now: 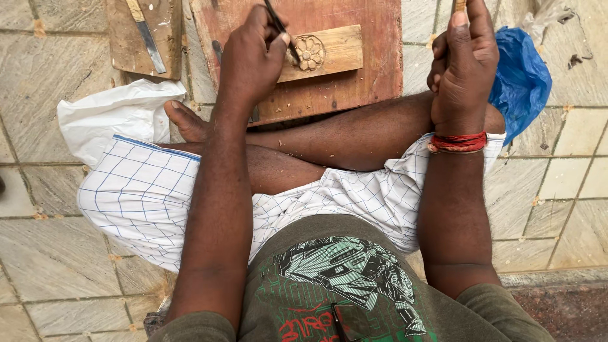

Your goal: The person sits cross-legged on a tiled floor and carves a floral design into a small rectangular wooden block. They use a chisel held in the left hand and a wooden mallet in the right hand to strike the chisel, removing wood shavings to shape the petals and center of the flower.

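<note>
One pale wood block (326, 52) w/ carved flower; left fingers (269, 44) grip chisel (282, 30), right hand (462, 63) clenched on handle (460, 5).

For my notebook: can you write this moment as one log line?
left hand: holds chisel on carved flower block | right hand: raised, gripping wooden handle

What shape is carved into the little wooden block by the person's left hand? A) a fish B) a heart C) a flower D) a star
C: the small wooden block on the reddish board has a round flower with petals cut into it, right where the left hand points its thin tool.
</note>
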